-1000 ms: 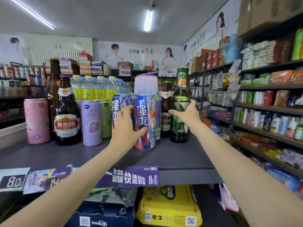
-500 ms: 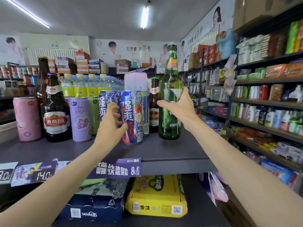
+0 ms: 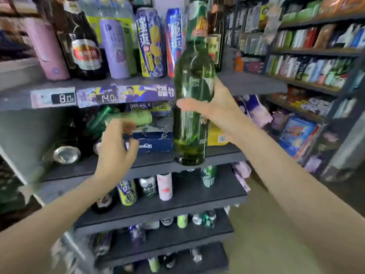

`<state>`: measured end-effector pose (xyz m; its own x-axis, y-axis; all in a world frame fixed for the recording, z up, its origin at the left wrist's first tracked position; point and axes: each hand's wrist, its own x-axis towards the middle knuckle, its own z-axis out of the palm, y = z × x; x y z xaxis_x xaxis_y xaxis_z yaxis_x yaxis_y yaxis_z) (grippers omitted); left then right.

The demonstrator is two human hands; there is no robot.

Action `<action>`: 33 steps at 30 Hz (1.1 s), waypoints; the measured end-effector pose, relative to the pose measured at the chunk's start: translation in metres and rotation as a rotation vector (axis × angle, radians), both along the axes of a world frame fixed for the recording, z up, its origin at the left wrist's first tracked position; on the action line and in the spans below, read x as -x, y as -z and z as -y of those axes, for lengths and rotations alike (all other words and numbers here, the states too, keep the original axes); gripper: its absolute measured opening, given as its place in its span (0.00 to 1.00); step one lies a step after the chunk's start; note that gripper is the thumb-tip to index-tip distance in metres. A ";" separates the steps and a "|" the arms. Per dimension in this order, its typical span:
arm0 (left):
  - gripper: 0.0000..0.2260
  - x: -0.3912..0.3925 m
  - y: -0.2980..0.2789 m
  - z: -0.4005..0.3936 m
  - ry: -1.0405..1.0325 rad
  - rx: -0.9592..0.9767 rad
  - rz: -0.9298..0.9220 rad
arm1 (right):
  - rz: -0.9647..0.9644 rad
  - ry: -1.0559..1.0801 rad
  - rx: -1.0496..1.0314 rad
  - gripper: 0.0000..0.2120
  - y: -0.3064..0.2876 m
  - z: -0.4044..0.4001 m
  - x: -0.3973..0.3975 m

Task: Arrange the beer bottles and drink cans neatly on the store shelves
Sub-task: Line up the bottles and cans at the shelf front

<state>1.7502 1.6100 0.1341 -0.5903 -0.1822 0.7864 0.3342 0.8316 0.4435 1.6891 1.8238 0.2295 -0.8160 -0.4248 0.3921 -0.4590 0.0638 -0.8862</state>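
Note:
My right hand (image 3: 215,107) grips a tall green beer bottle (image 3: 192,80) around its middle and holds it upright in the air in front of the shelf unit, its base level with the second shelf. My left hand (image 3: 116,147) hovers with loosely curled fingers, holding nothing, in front of the second shelf, near a green can lying on its side (image 3: 134,117). On the top shelf (image 3: 246,84) stand a dark beer bottle (image 3: 85,46), a pink can (image 3: 47,50), a purple can (image 3: 115,48) and two blue cans (image 3: 152,42).
The second shelf carries a blue carton (image 3: 152,141), a yellow carton (image 3: 215,135) and a tipped silver can (image 3: 66,154). Lower shelves (image 3: 197,196) hold several upright cans. A stocked shelf aisle (image 3: 316,62) runs along the right; bare floor lies between.
My right hand lifted the green bottle off the top shelf and brought it down and toward me. My left hand let go of the blue can and dropped to the second shelf. The view tilted down.

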 end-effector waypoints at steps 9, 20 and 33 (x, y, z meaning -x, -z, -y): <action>0.14 -0.025 0.239 0.055 -0.015 0.201 0.382 | 0.175 0.034 -0.231 0.34 0.243 0.012 -0.014; 0.15 0.012 0.545 0.063 0.084 0.397 0.446 | 0.203 0.082 -0.286 0.36 0.582 0.002 0.008; 0.16 0.047 0.793 0.012 0.127 0.535 0.400 | 0.138 0.342 -0.298 0.37 0.873 -0.032 0.009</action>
<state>1.7028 1.5975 -0.6590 -0.8453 0.2613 0.4660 0.3398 0.9360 0.0916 1.6803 1.8557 -0.6436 -0.9645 -0.2004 0.1722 -0.2469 0.4511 -0.8576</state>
